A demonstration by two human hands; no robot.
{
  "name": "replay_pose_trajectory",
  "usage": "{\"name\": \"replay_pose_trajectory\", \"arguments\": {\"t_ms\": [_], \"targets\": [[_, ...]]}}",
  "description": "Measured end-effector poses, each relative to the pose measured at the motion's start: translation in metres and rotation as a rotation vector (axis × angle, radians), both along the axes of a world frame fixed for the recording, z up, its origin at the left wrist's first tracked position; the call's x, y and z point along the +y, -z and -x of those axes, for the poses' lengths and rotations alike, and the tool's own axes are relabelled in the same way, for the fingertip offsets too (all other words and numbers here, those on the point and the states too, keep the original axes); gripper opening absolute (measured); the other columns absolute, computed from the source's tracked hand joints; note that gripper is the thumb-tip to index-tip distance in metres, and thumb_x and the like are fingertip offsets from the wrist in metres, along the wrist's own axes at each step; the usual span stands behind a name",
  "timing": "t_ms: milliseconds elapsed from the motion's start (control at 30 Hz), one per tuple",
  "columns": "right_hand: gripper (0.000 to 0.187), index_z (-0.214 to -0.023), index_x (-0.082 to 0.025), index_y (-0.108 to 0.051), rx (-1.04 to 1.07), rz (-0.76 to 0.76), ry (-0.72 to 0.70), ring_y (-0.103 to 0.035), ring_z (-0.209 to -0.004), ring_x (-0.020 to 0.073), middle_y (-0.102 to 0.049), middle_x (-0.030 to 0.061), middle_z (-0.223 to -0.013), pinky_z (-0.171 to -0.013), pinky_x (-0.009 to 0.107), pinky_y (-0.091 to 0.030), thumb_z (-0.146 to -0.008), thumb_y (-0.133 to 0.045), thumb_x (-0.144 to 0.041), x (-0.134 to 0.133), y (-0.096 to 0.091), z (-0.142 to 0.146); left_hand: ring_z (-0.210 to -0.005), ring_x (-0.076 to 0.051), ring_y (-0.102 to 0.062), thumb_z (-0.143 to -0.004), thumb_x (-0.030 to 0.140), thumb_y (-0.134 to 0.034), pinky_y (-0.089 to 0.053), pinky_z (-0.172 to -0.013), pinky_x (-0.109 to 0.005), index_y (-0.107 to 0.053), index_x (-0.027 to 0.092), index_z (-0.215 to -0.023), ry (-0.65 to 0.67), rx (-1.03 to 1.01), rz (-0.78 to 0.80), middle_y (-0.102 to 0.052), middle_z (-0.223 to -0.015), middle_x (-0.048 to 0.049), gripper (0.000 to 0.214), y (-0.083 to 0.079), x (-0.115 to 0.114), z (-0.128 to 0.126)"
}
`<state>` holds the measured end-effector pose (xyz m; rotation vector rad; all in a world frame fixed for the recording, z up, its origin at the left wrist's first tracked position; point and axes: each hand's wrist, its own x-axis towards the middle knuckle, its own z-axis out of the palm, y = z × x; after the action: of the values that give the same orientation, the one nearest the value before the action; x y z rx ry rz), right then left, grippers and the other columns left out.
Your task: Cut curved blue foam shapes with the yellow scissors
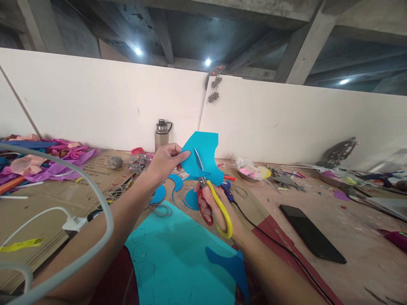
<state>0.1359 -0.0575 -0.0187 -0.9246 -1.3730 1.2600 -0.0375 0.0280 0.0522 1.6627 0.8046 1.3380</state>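
Observation:
Between the thumb and fingers of my left hand [167,161] is the left edge of a blue foam or paper sheet [205,146], held up above the table. My right hand [216,207] grips a pair of scissors [222,207] with one yellow and one red handle. The scissor blades point up and lie across the sheet, one blade showing in front of it at a cut. Below, a larger turquoise sheet [181,250] lies flat, with a curved blue offcut [225,262] on its right side. Several cut blue pieces [159,194] rest behind it.
A metal bottle [162,136] stands by the white partition [95,101]. To the right lie a black phone [311,233] and a blue glue gun [227,190] with its cord. Colourful scraps [57,156] pile at the left, and a white cable [108,203] loops across the near left.

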Motion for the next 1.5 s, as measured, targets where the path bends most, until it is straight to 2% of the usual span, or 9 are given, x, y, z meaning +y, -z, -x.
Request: {"name": "replay_pose_trajectory", "arguments": {"t_ms": [233, 433, 833, 1100, 1200, 1300, 1500], "targets": [[0.049, -0.093, -0.021, -0.052, -0.004, 0.016, 0.004, -0.030, -0.039, 0.0056, -0.036, -0.0093, -0.057, -0.032, 0.018, -0.030, -0.088, -0.053, -0.069, 0.000, 0.000, -0.001, -0.052, -0.011, -0.057, -0.078, 0.049, -0.075, -0.047, -0.051, -0.025, -0.059, 0.018, -0.073, 0.005, 0.017, -0.018, -0.061, -0.061, 0.0009, 0.035, 0.002, 0.001, 0.001], [0.047, -0.085, -0.023, -0.045, 0.028, 0.005, 0.022, -0.029, -0.037, 0.0052, -0.036, -0.0100, -0.055, -0.032, 0.017, -0.029, -0.087, -0.055, -0.069, 0.000, 0.003, 0.000, -0.051, -0.012, -0.058, -0.078, 0.048, -0.075, -0.046, -0.050, -0.025, -0.057, 0.018, -0.073, 0.013, 0.009, -0.010, -0.060, -0.060, 0.0016, 0.036, 0.003, -0.001, 0.000], [0.049, -0.094, -0.022, -0.051, 0.039, 0.008, 0.008, -0.031, -0.036, 0.0059, -0.037, -0.0098, -0.058, -0.030, 0.018, -0.030, -0.085, -0.057, -0.070, -0.001, 0.002, 0.000, -0.048, -0.011, -0.058, -0.071, 0.047, -0.081, -0.046, -0.049, -0.024, -0.056, 0.017, -0.071, 0.044, -0.059, 0.040, -0.061, -0.058, 0.0020, 0.039, 0.000, -0.005, -0.004], [0.051, -0.092, -0.022, -0.051, 0.025, -0.007, 0.011, -0.031, -0.035, 0.0066, -0.037, -0.0093, -0.056, -0.031, 0.020, -0.030, -0.083, -0.057, -0.072, -0.003, -0.004, 0.000, -0.055, -0.012, -0.061, -0.072, 0.046, -0.080, -0.050, -0.054, -0.025, -0.056, 0.016, -0.069, 0.141, -0.033, 0.143, -0.064, -0.064, -0.0013, 0.038, -0.005, -0.007, 0.002], [0.051, -0.090, -0.023, -0.050, -0.032, 0.000, 0.014, -0.032, -0.035, 0.0072, -0.038, -0.0088, -0.056, -0.030, 0.021, -0.030, -0.083, -0.057, -0.073, -0.003, -0.004, -0.002, -0.056, -0.011, -0.059, -0.076, 0.050, -0.076, -0.048, -0.053, -0.024, -0.060, 0.015, -0.070, 0.119, -0.031, 0.137, -0.062, -0.064, -0.0012, 0.039, -0.010, -0.006, 0.007], [0.049, -0.092, -0.023, -0.051, -0.066, -0.001, -0.007, -0.032, -0.036, 0.0069, -0.038, -0.0083, -0.059, -0.030, 0.020, -0.030, -0.086, -0.055, -0.071, -0.002, 0.000, -0.004, -0.056, -0.010, -0.056, -0.073, 0.050, -0.078, -0.046, -0.052, -0.023, -0.065, 0.015, -0.076, 0.072, -0.055, 0.112, -0.061, -0.065, -0.0004, 0.037, -0.013, -0.004, 0.009], [0.046, -0.092, -0.023, -0.051, -0.053, -0.021, -0.033, -0.035, -0.037, 0.0067, -0.040, -0.0086, -0.058, -0.033, 0.019, -0.033, -0.089, -0.051, -0.069, 0.004, 0.009, -0.003, -0.050, -0.009, -0.052, -0.068, 0.047, -0.082, -0.044, -0.049, -0.023, -0.060, 0.016, -0.067, 0.028, -0.023, 0.058, -0.058, -0.058, 0.0016, 0.038, -0.009, -0.001, 0.004]]}}
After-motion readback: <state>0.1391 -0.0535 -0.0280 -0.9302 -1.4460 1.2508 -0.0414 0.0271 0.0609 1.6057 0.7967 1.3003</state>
